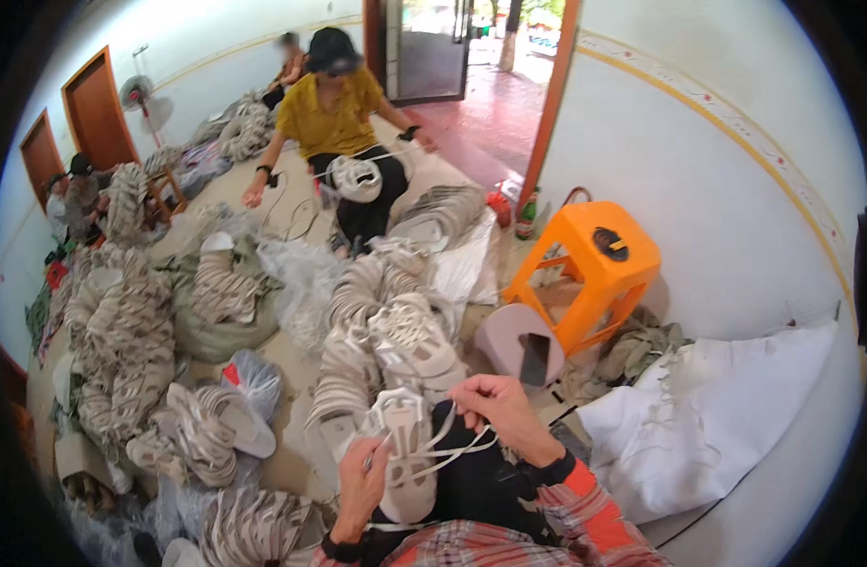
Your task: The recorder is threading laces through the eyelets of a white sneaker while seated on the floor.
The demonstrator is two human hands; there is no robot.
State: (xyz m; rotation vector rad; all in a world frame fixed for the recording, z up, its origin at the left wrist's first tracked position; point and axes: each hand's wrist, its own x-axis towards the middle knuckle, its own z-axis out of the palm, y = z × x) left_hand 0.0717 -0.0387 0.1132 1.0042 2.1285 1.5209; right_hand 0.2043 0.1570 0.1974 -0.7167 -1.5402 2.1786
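A pale shoe upper (405, 468) rests on my lap, its tongue end pointing away from me. White shoelace (445, 455) strands run across its front and loop out to the right. With thumb and fingers pinched, my right hand (502, 413) holds the lace up beside the upper. My left hand (362, 480) is closed at the upper's left edge. A small dark metallic bit shows at its fingers, too small to name. Just beyond lies another shoe upper, laced (410, 331), on a row of stacked uppers (344, 373).
An orange stool (608, 246) and a low pinkish seat with a phone (535, 359) stand right. White sheeting (708, 416) lies against the wall. Piles of uppers (121, 331) and plastic bags (301, 283) cover the left. Ahead, a seated co-worker (334, 113) handles a laced upper.
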